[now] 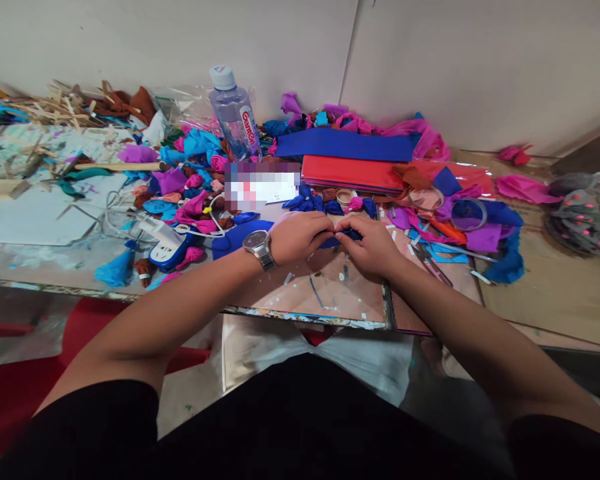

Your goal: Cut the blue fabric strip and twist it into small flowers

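Note:
Both hands meet over the table, pinching a small dark blue piece of crepe-like paper [349, 235] between the fingertips. My left hand [300, 239], with a metal watch [258, 248] on its wrist, is closed on one end. On the other end, my right hand [373, 245] is closed too, thumb and forefinger together. Much of the piece is hidden by the fingers. Beside my left wrist lies a larger blue sheet [237, 238]. Just beyond the hands are several twisted dark blue scraps [307, 199].
A plastic bottle [234, 120] stands behind a partly blurred phone-like screen [263, 185]. Folded red sheets [350, 173] and a blue strip [345, 145] lie at the back. A white-and-blue power strip [169, 248] is at left; tape rolls [469, 214] and a cutter [433, 265] are at right.

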Demonstrator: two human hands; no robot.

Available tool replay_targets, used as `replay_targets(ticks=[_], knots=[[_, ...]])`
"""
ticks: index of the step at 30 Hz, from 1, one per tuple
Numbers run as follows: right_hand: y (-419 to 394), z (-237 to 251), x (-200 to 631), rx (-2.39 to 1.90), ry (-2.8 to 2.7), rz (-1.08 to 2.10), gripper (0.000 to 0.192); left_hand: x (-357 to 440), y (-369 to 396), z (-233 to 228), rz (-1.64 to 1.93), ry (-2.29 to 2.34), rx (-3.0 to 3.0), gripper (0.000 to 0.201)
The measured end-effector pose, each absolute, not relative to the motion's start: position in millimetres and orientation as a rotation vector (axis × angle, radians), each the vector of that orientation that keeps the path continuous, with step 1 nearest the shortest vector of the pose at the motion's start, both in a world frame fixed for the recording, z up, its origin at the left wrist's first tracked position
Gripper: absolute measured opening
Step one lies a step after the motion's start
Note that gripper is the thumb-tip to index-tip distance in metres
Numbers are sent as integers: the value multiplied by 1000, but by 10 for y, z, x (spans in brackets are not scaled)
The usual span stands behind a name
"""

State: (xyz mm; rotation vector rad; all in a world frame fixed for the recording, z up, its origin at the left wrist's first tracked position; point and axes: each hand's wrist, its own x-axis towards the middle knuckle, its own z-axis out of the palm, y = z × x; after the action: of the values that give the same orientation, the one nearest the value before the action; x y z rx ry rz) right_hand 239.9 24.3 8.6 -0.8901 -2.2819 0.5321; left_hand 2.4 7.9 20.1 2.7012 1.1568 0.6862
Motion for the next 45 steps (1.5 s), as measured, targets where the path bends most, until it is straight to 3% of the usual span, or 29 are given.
replay_targets(ticks=[45], knots=[[225,133,2434,-884,-2362,375,13,6,83,266,645,1279,2532,23]])
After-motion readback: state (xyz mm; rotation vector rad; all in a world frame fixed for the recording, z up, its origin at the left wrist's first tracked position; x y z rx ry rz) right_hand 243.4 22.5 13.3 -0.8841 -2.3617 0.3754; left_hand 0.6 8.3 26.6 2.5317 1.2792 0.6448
